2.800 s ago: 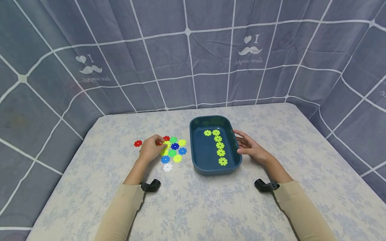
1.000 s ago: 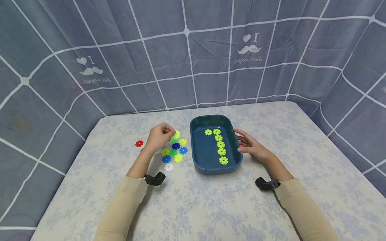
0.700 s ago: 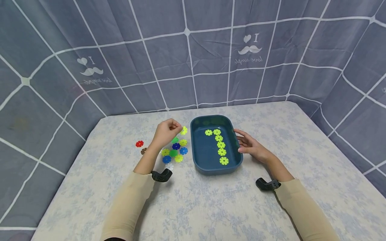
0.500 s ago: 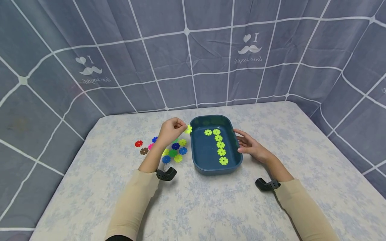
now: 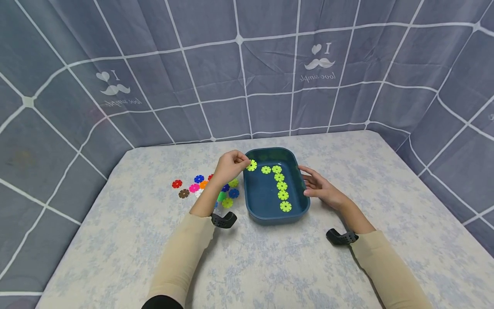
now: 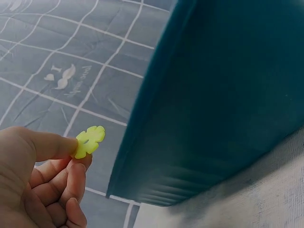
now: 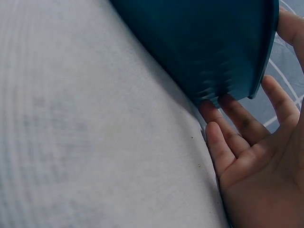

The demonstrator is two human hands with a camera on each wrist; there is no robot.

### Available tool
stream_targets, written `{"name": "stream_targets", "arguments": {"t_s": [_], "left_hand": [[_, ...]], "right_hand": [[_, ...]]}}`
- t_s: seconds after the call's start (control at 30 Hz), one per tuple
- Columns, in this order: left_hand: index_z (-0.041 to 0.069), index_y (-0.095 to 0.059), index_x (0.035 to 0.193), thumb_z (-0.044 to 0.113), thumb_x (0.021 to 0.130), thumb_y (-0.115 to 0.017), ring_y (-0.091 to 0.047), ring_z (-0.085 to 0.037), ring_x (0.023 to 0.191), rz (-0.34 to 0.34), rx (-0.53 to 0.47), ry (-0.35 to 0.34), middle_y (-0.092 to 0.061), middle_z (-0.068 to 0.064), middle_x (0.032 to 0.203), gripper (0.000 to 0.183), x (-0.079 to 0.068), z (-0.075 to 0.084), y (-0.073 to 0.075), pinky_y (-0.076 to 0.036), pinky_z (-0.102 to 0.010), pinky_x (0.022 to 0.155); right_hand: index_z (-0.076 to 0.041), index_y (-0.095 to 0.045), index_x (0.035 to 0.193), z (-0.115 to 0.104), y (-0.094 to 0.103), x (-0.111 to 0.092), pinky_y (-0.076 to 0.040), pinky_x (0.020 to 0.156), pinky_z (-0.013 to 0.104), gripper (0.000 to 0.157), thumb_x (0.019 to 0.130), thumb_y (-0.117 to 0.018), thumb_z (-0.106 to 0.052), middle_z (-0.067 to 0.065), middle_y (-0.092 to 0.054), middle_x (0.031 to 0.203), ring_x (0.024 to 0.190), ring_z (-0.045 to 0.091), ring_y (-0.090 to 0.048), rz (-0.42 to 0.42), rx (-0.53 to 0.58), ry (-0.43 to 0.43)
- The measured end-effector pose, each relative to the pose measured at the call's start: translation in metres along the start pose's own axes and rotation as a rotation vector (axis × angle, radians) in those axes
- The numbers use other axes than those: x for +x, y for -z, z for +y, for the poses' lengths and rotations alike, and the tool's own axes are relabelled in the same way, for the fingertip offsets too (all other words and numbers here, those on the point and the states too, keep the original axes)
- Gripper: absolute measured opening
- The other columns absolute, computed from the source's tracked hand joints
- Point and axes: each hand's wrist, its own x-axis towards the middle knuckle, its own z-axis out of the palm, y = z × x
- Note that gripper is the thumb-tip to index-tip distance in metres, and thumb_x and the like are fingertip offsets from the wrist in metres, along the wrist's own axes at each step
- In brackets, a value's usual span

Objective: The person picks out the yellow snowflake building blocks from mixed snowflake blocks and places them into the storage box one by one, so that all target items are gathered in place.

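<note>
Between thumb and fingertips, my left hand [image 5: 230, 166] pinches a yellow notched plastic snowflake disc [image 6: 90, 141]. In the head view the disc overlaps the far left rim of a dark blue-green rectangular tub [image 5: 277, 221]. Several yellow discs [image 5: 282, 186] lie inside the tub, most in a column along its right side, one left of the column's far end. My right hand [image 5: 324, 189] is at the tub's right side, its fingers fairly straight; in the right wrist view the fingertips [image 7: 227, 100] touch the outer wall and rim.
Left of the tub, several loose discs in mixed colours lie on the patterned tablecloth, such as a red disc [image 5: 176, 184], a brown disc [image 5: 184, 193] and a blue disc [image 5: 233, 193]. My left forearm covers part of this group. A grey-blue gridded curtain [image 5: 216, 86] surrounds the table.
My left hand has picked a yellow disc from the loose group and carried it right and away from me to the tub's far left rim. The right hand stays at the tub.
</note>
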Motion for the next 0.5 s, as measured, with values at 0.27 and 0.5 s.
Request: {"name": "stream_targets", "arguments": {"t_s": [0.27,0.5], "left_hand": [[0.001,-0.066,0.096,0.017,0.094,-0.065,-0.058,-0.022,0.076,-0.037,0.023,0.003,-0.065,-0.009,0.086,0.015,0.003,-0.001,-0.008,-0.048,-0.032,0.068],[0.002,-0.066,0.098,0.017,0.095,-0.064,-0.059,-0.023,0.078,-0.063,0.018,0.006,-0.065,-0.009,0.088,0.015,0.005,0.004,-0.013,-0.048,-0.033,0.070]], "right_hand": [[-0.008,-0.012,0.156,0.000,0.000,-0.001,-0.042,0.097,0.024,0.082,0.092,-0.064,-0.011,0.029,-0.016,0.156,0.139,0.049,-0.023,0.000,0.003,-0.005],[-0.008,-0.012,0.156,0.001,0.000,0.000,-0.042,0.097,0.025,0.083,0.092,-0.064,-0.011,0.029,-0.016,0.156,0.138,0.049,-0.024,-0.001,0.011,-0.003]]}}
